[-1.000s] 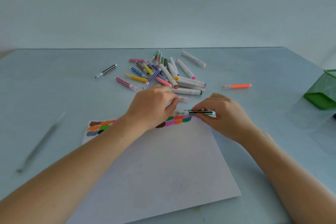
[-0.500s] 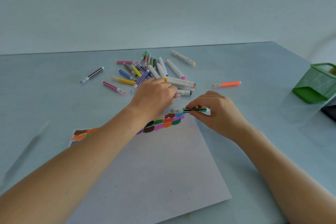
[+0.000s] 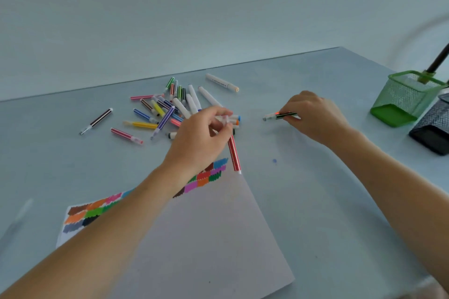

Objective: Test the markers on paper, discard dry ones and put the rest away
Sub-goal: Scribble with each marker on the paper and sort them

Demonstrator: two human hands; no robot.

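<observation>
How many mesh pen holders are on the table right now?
2: a green mesh holder at the table's far right, and a black mesh holder just right of it, partly cut off by the frame edge. More may sit beyond it.

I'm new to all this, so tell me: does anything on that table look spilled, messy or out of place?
Mostly the markers: they lie in a loose, crisscrossed heap, a few strays apart from it. A small blue ink dot sits on the table just off the paper. Nothing looks broken or spilled.

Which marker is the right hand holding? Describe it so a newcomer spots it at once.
Start at the green mesh pen holder on the table's right side. Just left of it, the right hand grips a green-and-black striped marker, lying apart from the loose pile.
</observation>
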